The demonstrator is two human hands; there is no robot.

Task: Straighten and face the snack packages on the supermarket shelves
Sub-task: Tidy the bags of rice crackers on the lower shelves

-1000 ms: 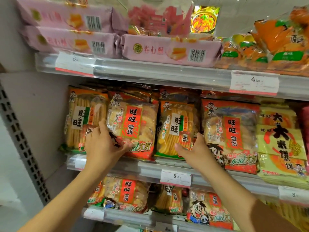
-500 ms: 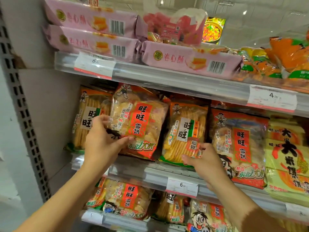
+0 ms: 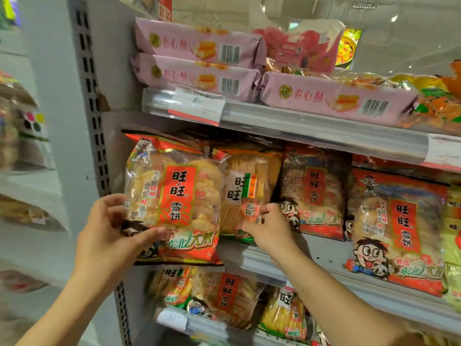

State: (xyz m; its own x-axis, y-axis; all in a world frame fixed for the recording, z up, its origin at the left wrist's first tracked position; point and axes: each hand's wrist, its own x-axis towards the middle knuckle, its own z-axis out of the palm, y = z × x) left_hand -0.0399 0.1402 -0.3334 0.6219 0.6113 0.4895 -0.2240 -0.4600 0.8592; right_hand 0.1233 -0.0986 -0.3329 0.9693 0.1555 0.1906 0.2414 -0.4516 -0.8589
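Head cam looks at a grey shelf unit (image 3: 311, 260) packed with snacks, pink boxes (image 3: 336, 97) lying flat on the top shelf and rice cracker bags standing on the middle one. Biggest up front is a red cracker bag (image 3: 182, 196) at the left end of the middle shelf, left hand (image 3: 109, 236) gripping its lower left corner, thumb across the front. Right beside it, the right hand (image 3: 269, 228) pinches the bottom of an orange cracker bag (image 3: 247, 186).

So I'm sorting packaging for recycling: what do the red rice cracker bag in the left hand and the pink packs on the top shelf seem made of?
Red rice cracker bag: thin glossy plastic film, it seems; partly clear, crackers show through, with glare and crinkles.
Pink packs: probably printed plastic wrap with a duller sheen; gathered, creased ends. Whether a tray sits inside cannot be told.
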